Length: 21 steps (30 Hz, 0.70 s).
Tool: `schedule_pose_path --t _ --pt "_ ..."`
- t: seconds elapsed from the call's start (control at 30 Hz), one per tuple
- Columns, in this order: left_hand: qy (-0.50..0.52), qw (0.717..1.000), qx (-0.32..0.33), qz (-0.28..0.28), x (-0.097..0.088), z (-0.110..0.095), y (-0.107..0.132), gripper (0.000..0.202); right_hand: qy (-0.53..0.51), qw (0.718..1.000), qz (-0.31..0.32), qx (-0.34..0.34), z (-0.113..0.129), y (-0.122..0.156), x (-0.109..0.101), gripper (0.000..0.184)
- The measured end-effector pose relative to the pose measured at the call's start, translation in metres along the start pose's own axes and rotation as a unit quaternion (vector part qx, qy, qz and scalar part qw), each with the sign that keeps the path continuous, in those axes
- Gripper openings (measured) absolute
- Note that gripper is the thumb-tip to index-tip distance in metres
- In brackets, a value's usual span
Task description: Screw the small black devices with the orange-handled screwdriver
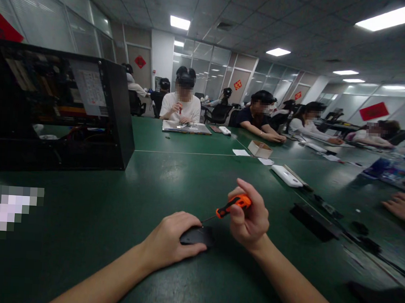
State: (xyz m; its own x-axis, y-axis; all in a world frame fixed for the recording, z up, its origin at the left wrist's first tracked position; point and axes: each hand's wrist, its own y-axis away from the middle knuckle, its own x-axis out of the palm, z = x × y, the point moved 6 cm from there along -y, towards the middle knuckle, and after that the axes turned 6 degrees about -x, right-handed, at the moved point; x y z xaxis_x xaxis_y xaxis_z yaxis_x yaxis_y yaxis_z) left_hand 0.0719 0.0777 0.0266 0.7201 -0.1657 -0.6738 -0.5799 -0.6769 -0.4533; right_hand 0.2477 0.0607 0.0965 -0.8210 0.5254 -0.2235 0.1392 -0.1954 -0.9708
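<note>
My left hand [175,236] is closed around the left end of a flat black case [197,236] lying on the green table. Thumb and fingers grip its near and far edges; I cannot make out exactly what kind of device it is. An orange-and-black screwdriver [233,205] is held in my right hand [252,218], pinched at the handle with the index finger raised. Its thin shaft slants down to the left, and the tip meets the case's far edge close to my left fingertips.
An opened black computer case [117,119] stands at the left. To the right lie a white power bank-like box [286,176], a black bar [313,222] and cables. A small open cardboard box [259,149] sits farther back. Another person's hand [403,207] rests at the right edge.
</note>
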Motion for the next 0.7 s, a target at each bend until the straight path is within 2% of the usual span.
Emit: schedule_pose_path --t 0.13,0.37,0.53,0.7 --pt "-0.010 1.000 -0.018 0.001 -0.0011 0.0003 -0.0017 0.042 -0.002 1.000 -0.008 0.025 -0.0043 0.0034 -0.0034 0.046" --pt "-0.012 1.000 -0.015 0.023 -0.0012 -0.0021 -0.0045 0.034 0.006 0.999 0.030 0.011 -0.0005 -0.0002 -0.0012 0.048" --pt "-0.008 0.999 -0.018 0.032 0.0006 -0.0003 -0.0043 0.035 0.007 1.000 0.021 0.002 -0.0037 0.0019 -0.0083 0.053" --pt "0.005 0.998 -0.048 0.043 0.0005 0.0002 -0.0044 0.033 0.017 1.000 0.025 0.001 -0.0031 0.0035 -0.0086 0.054"
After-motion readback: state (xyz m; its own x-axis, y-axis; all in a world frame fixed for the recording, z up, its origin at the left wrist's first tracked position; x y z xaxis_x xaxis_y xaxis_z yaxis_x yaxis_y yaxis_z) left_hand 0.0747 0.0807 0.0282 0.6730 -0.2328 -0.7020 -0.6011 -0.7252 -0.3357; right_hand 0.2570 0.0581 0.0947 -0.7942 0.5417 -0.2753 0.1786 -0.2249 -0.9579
